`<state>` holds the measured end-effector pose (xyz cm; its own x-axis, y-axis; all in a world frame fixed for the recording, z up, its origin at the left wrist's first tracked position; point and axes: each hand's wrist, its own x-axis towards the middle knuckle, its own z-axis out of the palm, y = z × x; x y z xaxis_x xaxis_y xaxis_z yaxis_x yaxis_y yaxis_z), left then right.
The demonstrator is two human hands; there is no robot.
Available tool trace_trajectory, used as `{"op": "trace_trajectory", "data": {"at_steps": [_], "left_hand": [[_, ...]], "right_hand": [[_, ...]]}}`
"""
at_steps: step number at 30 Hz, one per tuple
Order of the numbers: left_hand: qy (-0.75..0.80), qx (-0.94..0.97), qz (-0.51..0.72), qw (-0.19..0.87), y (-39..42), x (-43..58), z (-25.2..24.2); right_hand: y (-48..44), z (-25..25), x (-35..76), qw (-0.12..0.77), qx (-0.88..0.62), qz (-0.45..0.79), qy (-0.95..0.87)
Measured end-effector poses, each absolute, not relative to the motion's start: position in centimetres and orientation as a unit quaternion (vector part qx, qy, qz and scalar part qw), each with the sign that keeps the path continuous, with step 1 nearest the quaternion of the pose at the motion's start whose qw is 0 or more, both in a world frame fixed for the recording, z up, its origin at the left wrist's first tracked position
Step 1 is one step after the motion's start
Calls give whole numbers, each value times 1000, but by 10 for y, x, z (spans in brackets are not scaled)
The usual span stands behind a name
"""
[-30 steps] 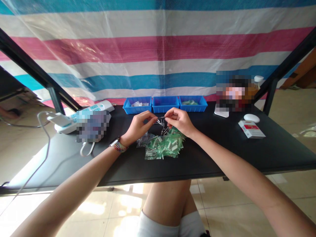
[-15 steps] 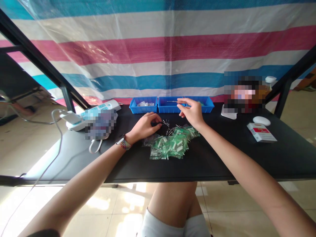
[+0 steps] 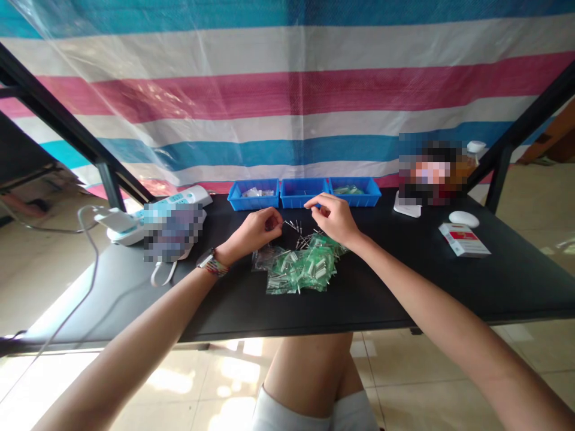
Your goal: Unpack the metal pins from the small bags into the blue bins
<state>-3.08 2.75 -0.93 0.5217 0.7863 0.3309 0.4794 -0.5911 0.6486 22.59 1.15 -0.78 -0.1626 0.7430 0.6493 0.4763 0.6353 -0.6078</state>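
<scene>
A heap of small green plastic bags [image 3: 302,266] holding metal parts lies on the black table [image 3: 381,281]. Loose thin metal pins [image 3: 300,230] lie just behind the heap. My left hand [image 3: 254,232] rests at the heap's left edge, fingers curled in a pinch on a pin. My right hand [image 3: 331,216] hovers over the pins, thumb and forefinger pinched; what they hold is too small to see. Three blue bins stand behind: left [image 3: 252,194], middle [image 3: 303,191], right [image 3: 354,190].
A white and teal device [image 3: 148,209] with a cable lies at the left. A white mouse [image 3: 463,218] and a red-and-white box [image 3: 463,239] sit at the right. A striped tarp [image 3: 287,96] hangs behind. Black frame posts stand at both sides.
My right hand went out to the middle blue bin with a pin, then came back over the loose pins. My left hand lowered to the table beside the heap.
</scene>
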Motion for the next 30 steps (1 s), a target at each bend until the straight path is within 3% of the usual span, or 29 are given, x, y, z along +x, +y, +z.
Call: {"op": "trace_trajectory", "data": {"at_steps": [5,11,19,30], "left_hand": [[330,764,373,410,21,-24,-2],[318,681,439,493,17,-20,3],[342,679,428,488,17,-19,-4],[323,712,433,449,10,-17,1]], "right_hand": [[-3,-3,209,474,-352,182,-786],[-27,-5,202,467,-307,140,-817],[-27,-2,204,508,-340,184,-769],[-17,-12,206,543,-376,369,-654]]}}
